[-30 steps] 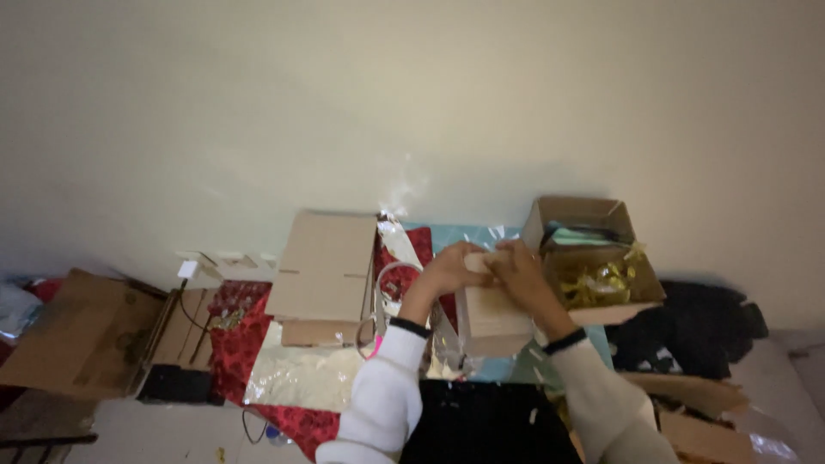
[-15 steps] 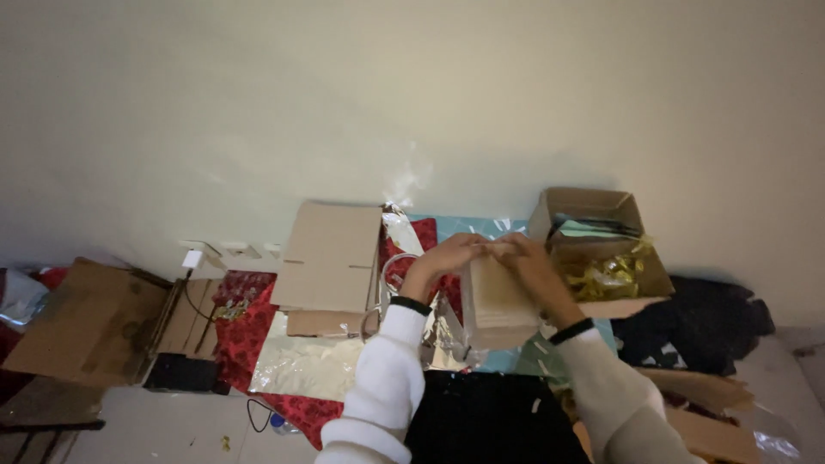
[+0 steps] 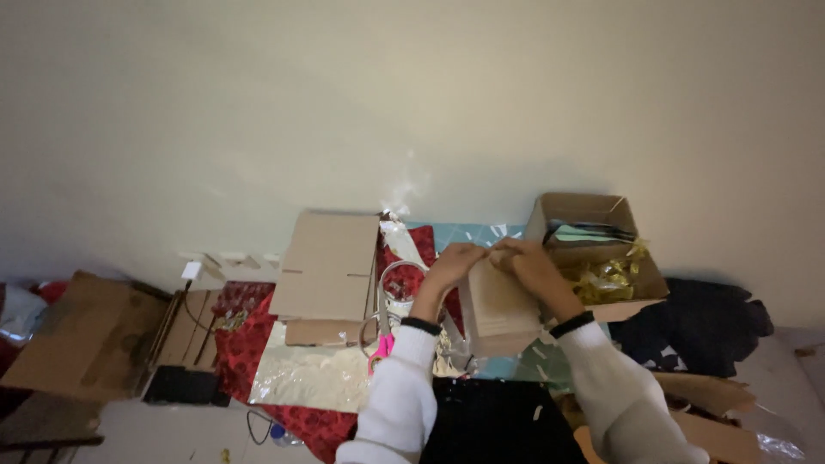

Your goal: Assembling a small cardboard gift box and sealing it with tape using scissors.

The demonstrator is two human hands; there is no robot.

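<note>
A small brown cardboard box (image 3: 498,311) stands in front of me on a table spread with shiny wrapping sheets. My left hand (image 3: 453,262) grips its top edge on the left. My right hand (image 3: 531,265) grips the top edge on the right, fingertips almost meeting the left hand's. Both arms wear white sleeves with black cuffs. Scissors with pink handles (image 3: 381,337) lie just left of my left forearm, next to a roll of clear tape (image 3: 402,282).
A flat folded cardboard box (image 3: 328,266) lies left of the hands on red patterned paper (image 3: 249,344) and silver foil (image 3: 314,378). An open carton (image 3: 593,249) with gold foil and green sheets stands at the right. Flattened cardboard (image 3: 82,331) lies far left; dark cloth (image 3: 696,322) far right.
The view shifted slightly. Both hands have stayed on the small box's top, moving a little closer together at its upper edge.
</note>
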